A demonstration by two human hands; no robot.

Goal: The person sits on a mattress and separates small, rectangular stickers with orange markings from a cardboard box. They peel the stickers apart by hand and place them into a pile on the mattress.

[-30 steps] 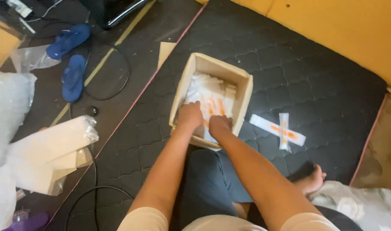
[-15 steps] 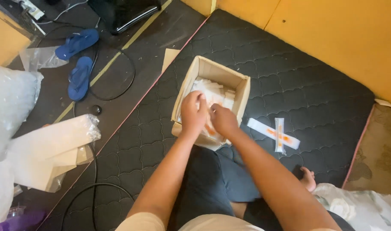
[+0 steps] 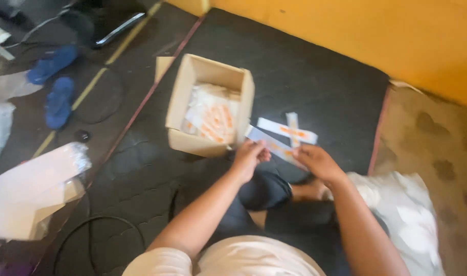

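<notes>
Holding a light, floppy white strip point(image 3: 274, 144) by its ends, left hand point(image 3: 249, 157) and right hand point(image 3: 317, 161) both pinching, beside the cardboard box point(image 3: 192, 92).

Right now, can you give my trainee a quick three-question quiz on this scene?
1. True or false: both hands hold one white strip.
2. Where do the two crossed strips lie? A in the box, B on the dark mat, C on the sandals.
3. What fills the cardboard box?

Key: 1 true: left hand and right hand grip its ends. 2 B, on the mat. 3 White packets with orange marks.
</notes>
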